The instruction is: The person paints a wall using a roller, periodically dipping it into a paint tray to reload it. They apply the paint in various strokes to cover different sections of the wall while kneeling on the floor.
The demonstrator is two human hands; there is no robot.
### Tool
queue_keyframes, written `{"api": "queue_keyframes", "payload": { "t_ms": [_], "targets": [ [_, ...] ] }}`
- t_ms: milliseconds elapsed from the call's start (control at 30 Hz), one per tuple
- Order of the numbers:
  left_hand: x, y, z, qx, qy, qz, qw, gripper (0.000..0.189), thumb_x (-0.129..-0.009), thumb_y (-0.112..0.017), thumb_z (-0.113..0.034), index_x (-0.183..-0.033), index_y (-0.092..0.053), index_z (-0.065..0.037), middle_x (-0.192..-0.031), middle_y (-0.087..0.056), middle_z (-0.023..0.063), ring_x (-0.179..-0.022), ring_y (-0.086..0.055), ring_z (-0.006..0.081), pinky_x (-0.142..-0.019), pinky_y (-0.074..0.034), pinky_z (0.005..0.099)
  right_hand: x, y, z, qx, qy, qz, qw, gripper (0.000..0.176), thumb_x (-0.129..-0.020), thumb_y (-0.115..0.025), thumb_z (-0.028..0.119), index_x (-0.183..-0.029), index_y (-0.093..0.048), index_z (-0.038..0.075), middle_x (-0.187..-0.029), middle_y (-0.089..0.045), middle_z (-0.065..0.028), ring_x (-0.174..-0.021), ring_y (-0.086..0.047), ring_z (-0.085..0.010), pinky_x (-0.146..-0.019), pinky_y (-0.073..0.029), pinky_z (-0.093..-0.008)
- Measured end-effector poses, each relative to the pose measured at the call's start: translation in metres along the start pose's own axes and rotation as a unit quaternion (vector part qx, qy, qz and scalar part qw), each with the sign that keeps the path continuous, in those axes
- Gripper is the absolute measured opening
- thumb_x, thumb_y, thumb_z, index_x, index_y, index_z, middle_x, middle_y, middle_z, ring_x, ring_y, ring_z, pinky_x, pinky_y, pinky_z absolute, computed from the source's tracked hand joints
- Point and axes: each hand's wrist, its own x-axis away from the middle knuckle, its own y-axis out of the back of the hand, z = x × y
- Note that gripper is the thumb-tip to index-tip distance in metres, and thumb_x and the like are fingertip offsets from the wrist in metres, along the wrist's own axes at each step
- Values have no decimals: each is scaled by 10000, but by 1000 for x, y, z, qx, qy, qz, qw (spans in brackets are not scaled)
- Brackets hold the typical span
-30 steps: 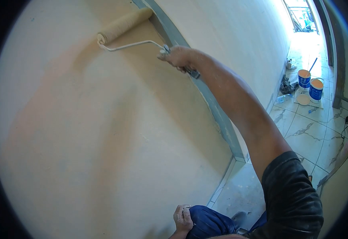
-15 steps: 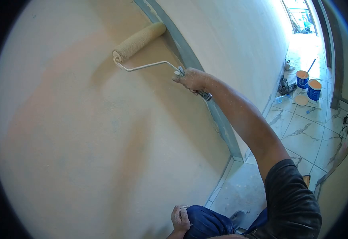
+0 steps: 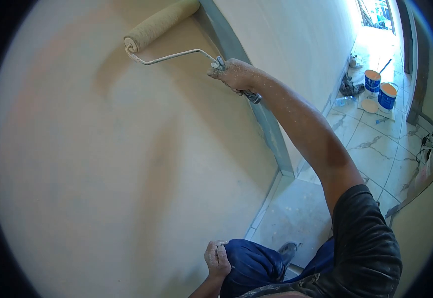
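Observation:
My right hand (image 3: 233, 77) is wrapped round the handle of a paint roller (image 3: 159, 26), arm stretched up and forward. The roller's pale, fuzzy sleeve lies tilted against the beige wall (image 3: 87, 174), close to the grey strip (image 3: 221, 30) along the wall's edge. A bent wire frame joins sleeve and handle. Low in the view, my left hand (image 3: 217, 259) is closed beside my knee in dark blue trousers (image 3: 256, 258). Its fingers are curled and dusty with pale specks; what they hold, if anything, is hidden.
Two blue paint buckets (image 3: 372, 88) with peach-coloured insides stand on the marbled tile floor (image 3: 375, 154) at right. A round lid (image 3: 369, 106), a plastic bottle (image 3: 344, 101) and a dark crumpled bag (image 3: 349, 85) lie near them. Cables (image 3: 427, 144) lie by the right-hand wall.
The roller and my right hand appear higher and slightly further left. The buckets and floor have also shifted up in view, so the camera has tilted down. My left hand stays beside the knee.

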Motion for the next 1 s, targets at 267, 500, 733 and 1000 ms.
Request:
{"api": "queue_keyframes", "payload": {
  "t_ms": [267,500,733,1000],
  "targets": [
    [1,7,1,5,34,41,999,334,-978,-441,-265,-904,-611,13,-854,-623,173,-778,-620,311,-736,-488,398,55,-43,-88,38,-40,3,998,501,-958,-590,487,-882,-634,-7,-730,-602,-125,-748,-563,-254,-762,-461,-429],
    [9,7,16,39,4,27,999,346,-982,-429,-269,-918,-607,21,-847,-626,178,-773,-610,292,-716,-471,389,101,-83,-176,38,-76,17,996,461,-961,-600,447,-859,-629,-1,-714,-585,-144,-703,-500,-265,-728,-444,-433],
    [14,14,15,44,49,48,997,324,-972,-433,-248,-914,-610,18,-850,-605,131,-684,-502,181,-620,-402,321,152,-128,-277,57,-126,51,989,418,-960,-598,418,-882,-628,8,-803,-643,-218,-744,-565,-377,-717,-455,-473],
    [13,14,10,32,54,42,997,322,-936,-433,-241,-881,-619,16,-800,-557,103,-653,-432,144,-589,-361,304,211,-165,-376,90,-168,79,979,410,-951,-614,393,-832,-621,1,-773,-625,-237,-735,-572,-418,-685,-447,-480]
  ]
}}
